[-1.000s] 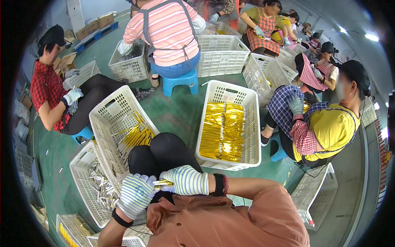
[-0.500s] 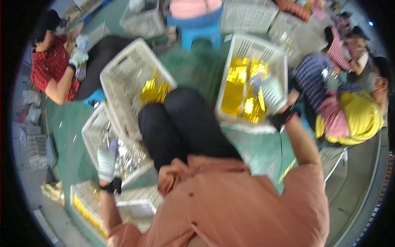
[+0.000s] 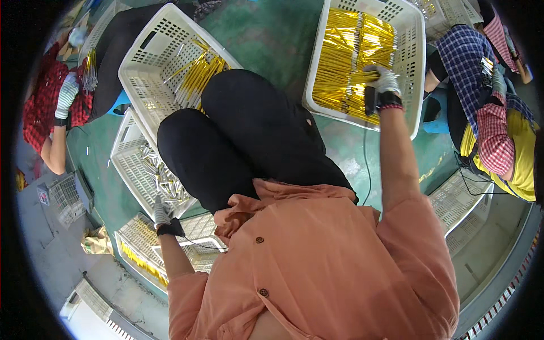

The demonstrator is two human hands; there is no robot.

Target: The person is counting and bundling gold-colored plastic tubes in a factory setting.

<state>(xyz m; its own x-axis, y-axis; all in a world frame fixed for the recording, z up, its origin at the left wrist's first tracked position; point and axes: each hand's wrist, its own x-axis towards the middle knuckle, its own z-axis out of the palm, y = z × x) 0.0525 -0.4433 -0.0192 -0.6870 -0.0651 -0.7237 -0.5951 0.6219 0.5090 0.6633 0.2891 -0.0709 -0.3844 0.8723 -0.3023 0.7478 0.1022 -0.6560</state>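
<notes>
While your left grip [image 3: 161, 212] hung at the near edge of the lower white crate [image 3: 126, 148] of silver pieces [image 3: 165, 180], couldn't tell if its fingers were apart. Next, the upper crate [image 3: 143, 63] held loose yellow sticks [image 3: 198, 73] beside your knees [image 3: 221, 113]. Right grip [image 3: 385, 82] was clamped on a yellow bundle [image 3: 361, 77], over stacked sticks [image 3: 335, 56] in the right crate [image 3: 412, 51].

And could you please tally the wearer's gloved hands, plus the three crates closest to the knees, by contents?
Gloved hands: 2 (left hand, right hand)
Crates with golden sticks: 2 (right crate, upper-left crate)
Silver-piece crate: 1
Total: 5
</notes>
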